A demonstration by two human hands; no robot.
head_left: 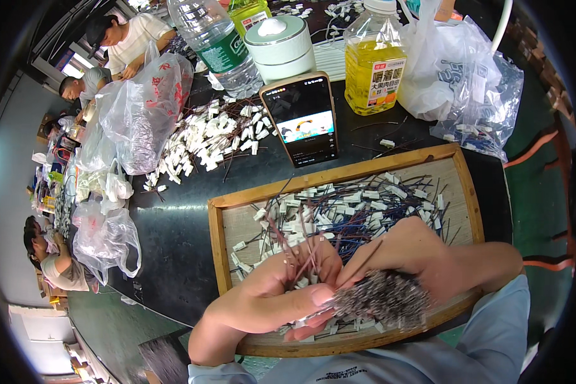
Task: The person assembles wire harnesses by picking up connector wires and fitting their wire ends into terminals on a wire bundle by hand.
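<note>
Your left hand and right hand are nearest, with a bundle of wires between them; your left thumb presses the bundle's left end against the curled fingers, while its dull metal-looking tips fan out to the right; your right hand is folded above it and blurred, so I cannot tell what, if anything, it pinches.

A few reddish wires stand up by the left fingers, so they could snag as the hands part; if the thumb eases, the loose tips could slide apart and drop among the white plugs under and beyond your grip; those lie crossed, so a dropped wire would likely be hard to pick out.

The tray's wooden rim bounds you on every side; its near edge runs just below the grip, close to your shirt, and a low wrist could knock it; past the far edge stands a phone, which a long reach could tip; left of the grip, over the rim, bare black table offers the easiest room.
</note>
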